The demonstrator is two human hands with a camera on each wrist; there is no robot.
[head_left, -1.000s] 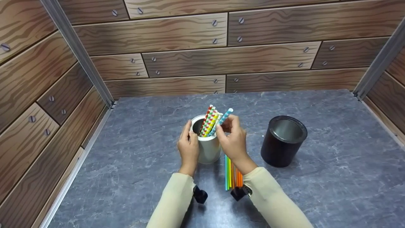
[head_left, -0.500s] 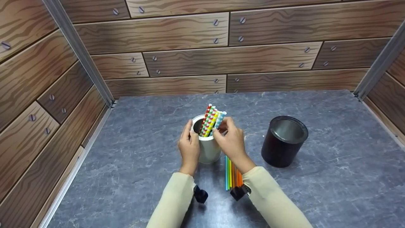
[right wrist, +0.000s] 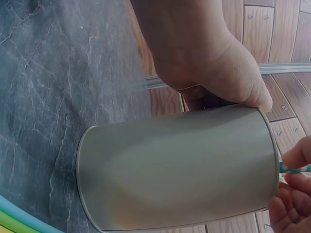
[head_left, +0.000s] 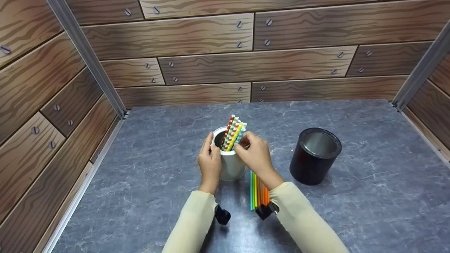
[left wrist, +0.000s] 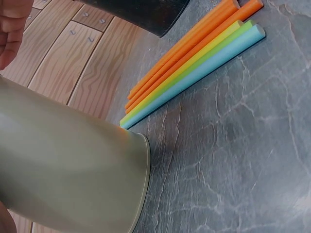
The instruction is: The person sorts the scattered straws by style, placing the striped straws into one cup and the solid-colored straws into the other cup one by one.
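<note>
A pale grey-white canister (head_left: 232, 168) stands upright on the table, holding several patterned paper straws (head_left: 232, 135) in red, green, yellow and blue that lean out over its rim. My left hand (head_left: 210, 163) grips the canister's left side, with the thumb near the rim. At the right of the mouth my right hand (head_left: 258, 154) pinches a blue-and-white straw (right wrist: 295, 168) between thumb and fingers; its lower part is hidden inside. Plain straws (left wrist: 189, 63) in orange, yellow, green and blue lie in a row on the table, partly below my right wrist.
A black canister (head_left: 314, 161) with an open top stands on the right. The grey marbled table (head_left: 158, 147) is bounded by wood-patterned walls (head_left: 197, 38) with metal corner posts. Both wrists carry small black cameras (head_left: 222, 215).
The blue-and-white straw has sunk deeper into the canister and now sits level with the other straws. My right hand has moved slightly left with it. My left hand stays in place.
</note>
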